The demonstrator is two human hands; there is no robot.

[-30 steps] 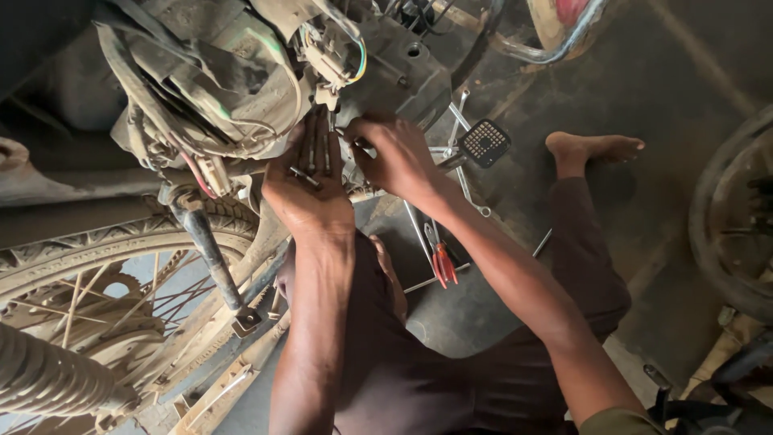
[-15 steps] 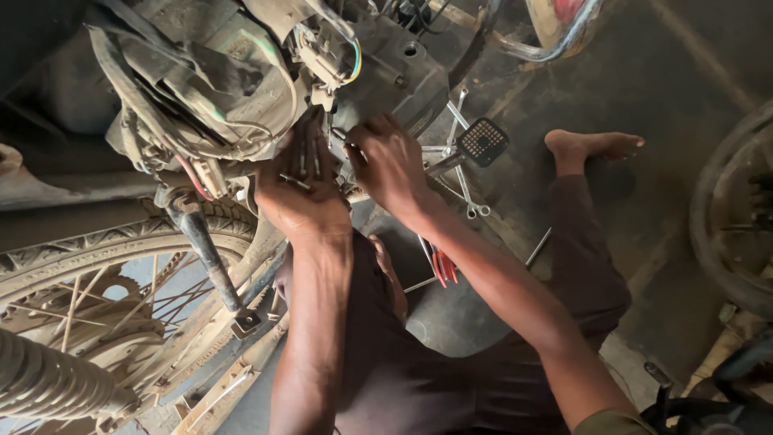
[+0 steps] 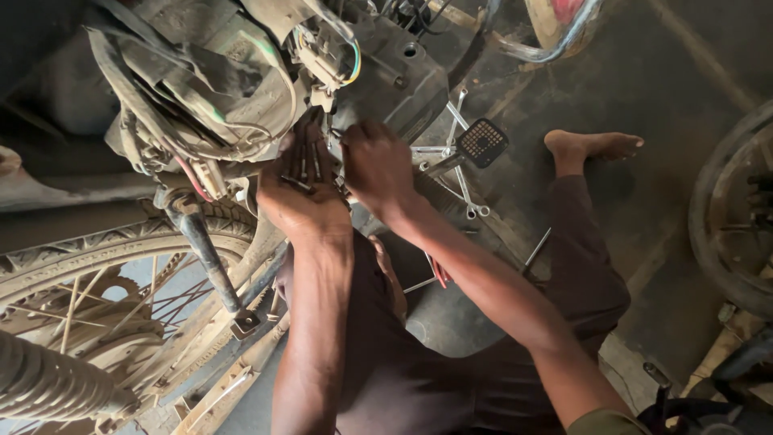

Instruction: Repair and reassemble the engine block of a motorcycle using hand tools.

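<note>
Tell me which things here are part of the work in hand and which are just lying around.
In hand:
left hand, palm up, holding dark bolts
right hand at the engine casing
wiring bundle

Lying about:
wrenches on the floor
red-handled pliers
spoked wheel
another tyre

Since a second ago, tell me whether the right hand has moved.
Yes. The right hand has slid left, away from the square grid footpeg, toward the bolts in the left hand's palm.
</note>
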